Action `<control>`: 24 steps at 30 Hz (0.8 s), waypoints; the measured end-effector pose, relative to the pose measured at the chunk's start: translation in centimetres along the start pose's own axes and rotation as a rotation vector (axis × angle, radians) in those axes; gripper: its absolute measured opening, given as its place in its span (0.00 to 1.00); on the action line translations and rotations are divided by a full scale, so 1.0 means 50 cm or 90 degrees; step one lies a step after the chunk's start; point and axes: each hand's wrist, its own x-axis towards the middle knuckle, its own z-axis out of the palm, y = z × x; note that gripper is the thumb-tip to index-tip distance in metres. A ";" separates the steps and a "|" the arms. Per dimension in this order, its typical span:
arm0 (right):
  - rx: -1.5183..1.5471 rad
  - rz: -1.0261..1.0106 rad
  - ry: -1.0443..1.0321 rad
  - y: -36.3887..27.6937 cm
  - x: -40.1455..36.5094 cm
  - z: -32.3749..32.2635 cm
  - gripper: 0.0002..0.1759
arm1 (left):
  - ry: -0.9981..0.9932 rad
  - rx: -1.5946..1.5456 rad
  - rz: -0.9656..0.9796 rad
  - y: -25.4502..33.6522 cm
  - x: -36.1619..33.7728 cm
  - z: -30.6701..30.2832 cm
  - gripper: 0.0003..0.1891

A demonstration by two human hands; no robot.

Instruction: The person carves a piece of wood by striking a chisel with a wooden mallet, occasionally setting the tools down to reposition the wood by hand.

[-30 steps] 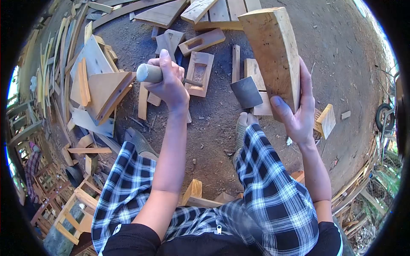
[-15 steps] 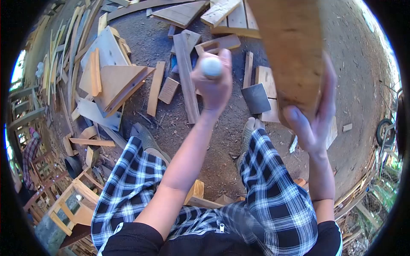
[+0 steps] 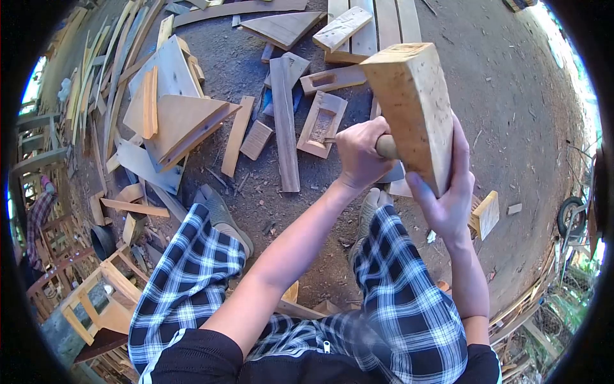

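Note:
My left hand (image 3: 363, 152) is closed around a chisel, its round wooden handle end (image 3: 386, 147) showing on the right and a thin shaft (image 3: 329, 140) on the left. In my right hand (image 3: 451, 198) is a thick wooden block (image 3: 419, 105), gripped at its lower end and tilted upward. The block's edge overlaps the chisel's handle end in this view. Below the shaft, on the ground, lies a wooden piece with a carved recess (image 3: 322, 123). A second recessed piece (image 3: 339, 78) lies just beyond it.
A long plank (image 3: 284, 125) and a short block (image 3: 256, 140) lie left of the recessed piece. Stacked triangular boards (image 3: 185, 128) are farther left. A slatted wooden piece (image 3: 377, 29) is at the back. A cut block (image 3: 486, 214) sits at right, near a wheel (image 3: 570, 214).
My left hand has moved right and down, turning the chisel sideways. The block in my right hand has dropped lower and left, against the handle end. The recessed piece has come into view.

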 end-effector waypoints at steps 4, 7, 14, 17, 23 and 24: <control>0.164 0.114 0.084 0.024 -0.020 0.010 0.47 | 0.138 -0.075 -0.163 -0.022 0.022 -0.050 0.10; 0.162 0.225 0.060 0.029 -0.025 0.004 0.45 | 0.349 -0.244 -0.424 -0.040 0.070 -0.120 0.11; 0.143 0.171 0.053 0.045 -0.040 0.023 0.46 | 0.345 -0.293 -0.356 -0.038 0.089 -0.145 0.16; 0.169 0.153 0.059 0.049 -0.039 0.030 0.46 | 0.319 -0.339 -0.344 -0.048 0.076 -0.131 0.16; 0.151 0.140 0.043 0.048 -0.037 0.032 0.47 | 0.287 -0.305 -0.351 -0.036 0.071 -0.114 0.15; 0.169 0.174 0.030 0.039 -0.035 0.029 0.46 | 0.276 -0.292 -0.350 -0.033 0.072 -0.112 0.14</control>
